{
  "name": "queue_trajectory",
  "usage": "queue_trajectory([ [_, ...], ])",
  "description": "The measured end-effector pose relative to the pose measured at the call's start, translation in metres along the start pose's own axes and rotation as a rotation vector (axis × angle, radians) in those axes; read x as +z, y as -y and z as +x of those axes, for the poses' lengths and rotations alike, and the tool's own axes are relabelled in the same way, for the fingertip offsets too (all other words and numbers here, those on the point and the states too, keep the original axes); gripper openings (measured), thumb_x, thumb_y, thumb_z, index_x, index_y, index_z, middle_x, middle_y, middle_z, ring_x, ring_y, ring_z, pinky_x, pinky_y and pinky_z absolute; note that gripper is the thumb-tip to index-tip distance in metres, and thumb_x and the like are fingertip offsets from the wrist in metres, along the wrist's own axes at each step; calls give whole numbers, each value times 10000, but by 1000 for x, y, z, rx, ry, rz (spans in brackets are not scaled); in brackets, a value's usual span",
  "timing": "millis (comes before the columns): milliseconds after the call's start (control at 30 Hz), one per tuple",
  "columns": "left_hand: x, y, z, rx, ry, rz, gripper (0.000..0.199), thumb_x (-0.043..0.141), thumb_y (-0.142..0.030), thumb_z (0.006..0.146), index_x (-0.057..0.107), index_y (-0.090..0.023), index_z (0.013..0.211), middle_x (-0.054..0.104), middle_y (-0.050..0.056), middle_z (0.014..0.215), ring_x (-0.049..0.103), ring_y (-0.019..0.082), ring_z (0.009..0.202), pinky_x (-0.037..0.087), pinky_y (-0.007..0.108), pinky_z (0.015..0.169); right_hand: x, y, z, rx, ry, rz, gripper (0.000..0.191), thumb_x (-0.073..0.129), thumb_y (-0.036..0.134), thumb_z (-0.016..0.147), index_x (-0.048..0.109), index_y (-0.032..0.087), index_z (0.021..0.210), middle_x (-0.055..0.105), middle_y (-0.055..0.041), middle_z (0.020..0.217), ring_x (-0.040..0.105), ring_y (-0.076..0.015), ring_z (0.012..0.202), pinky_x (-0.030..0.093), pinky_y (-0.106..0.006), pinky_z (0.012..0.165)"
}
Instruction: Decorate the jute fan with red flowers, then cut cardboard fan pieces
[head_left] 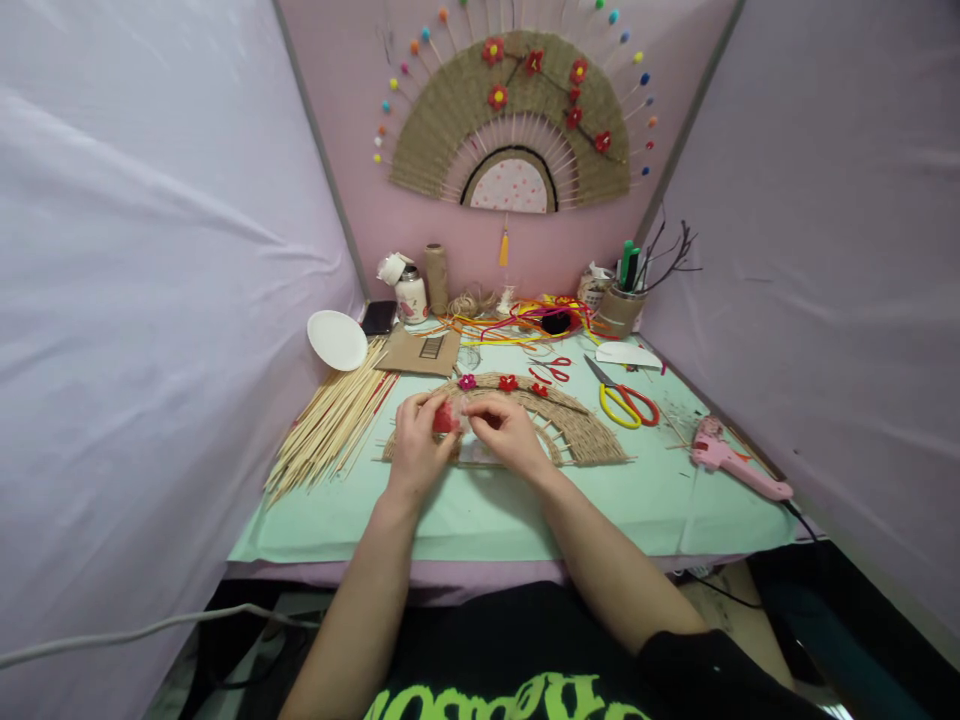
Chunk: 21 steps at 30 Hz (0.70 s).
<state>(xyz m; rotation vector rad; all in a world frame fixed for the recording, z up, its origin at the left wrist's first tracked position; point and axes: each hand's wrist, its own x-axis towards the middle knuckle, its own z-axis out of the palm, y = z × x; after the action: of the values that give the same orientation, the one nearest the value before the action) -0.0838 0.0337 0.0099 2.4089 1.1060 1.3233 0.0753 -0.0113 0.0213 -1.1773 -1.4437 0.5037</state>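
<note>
Over the woven twine fan (pixel 592 430), my left hand (pixel 420 435) grips a small clear packet with something red inside (pixel 444 416). My right hand (pixel 506 430) has thumb and forefinger pinched at the packet's clear right end. What the red contents are is too small to tell. The fan lies flat on the table, its middle partly hidden behind my hands. Along its upper edge sit a magenta flower (pixel 467 382) and two red flowers (pixel 508 383), with a dark twig running to the right.
Thin wooden sticks (pixel 330 430) and a white plate (pixel 337 340) lie left. Red-handled scissors (pixel 553 370), yellow-and-red scissors (pixel 626 400) and a pink glue gun (pixel 739 465) lie right. Behind are colourful pipe cleaners (pixel 495 325) and a twig pot (pixel 621 310). A finished fan (pixel 517 90) hangs above.
</note>
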Motion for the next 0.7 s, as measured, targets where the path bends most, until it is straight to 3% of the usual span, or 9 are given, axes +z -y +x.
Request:
queue_trajectory([
  [167, 1, 1, -1, -6, -6, 75, 403, 682, -239, 777, 605, -203, 1171, 510, 99, 1084, 499, 260, 1052, 444, 435, 963, 0, -8, -1, -38, 77, -209, 205, 573, 113, 841, 758, 198, 873, 664, -52, 818, 596, -165, 779, 471, -307, 732],
  [367, 2, -1, -1, 55, 8, 53, 348, 659, -246, 807, 615, -202, 1149, 512, 100, 1098, 497, 254, 1078, 449, 414, 965, -7, -11, 4, -29, 155, -125, 104, 676, 186, 823, 761, 203, 880, 665, -46, 875, 610, -164, 833, 487, -314, 792],
  [500, 3, -1, -1, 64, -6, 50, 343, 660, -230, 803, 623, -193, 1142, 518, 101, 1098, 499, 254, 1080, 445, 414, 978, -8, -15, 6, -92, 197, -125, 151, 654, 105, 808, 749, 195, 885, 668, -65, 966, 613, -174, 930, 487, -330, 845],
  [700, 4, -1, -1, 43, 13, 35, 362, 669, -233, 795, 625, -204, 1153, 521, 98, 1103, 511, 251, 1085, 447, 411, 983, -5, -17, 4, -86, 161, -139, 108, 641, 102, 802, 708, 186, 818, 661, -64, 980, 610, -172, 942, 478, -331, 868],
])
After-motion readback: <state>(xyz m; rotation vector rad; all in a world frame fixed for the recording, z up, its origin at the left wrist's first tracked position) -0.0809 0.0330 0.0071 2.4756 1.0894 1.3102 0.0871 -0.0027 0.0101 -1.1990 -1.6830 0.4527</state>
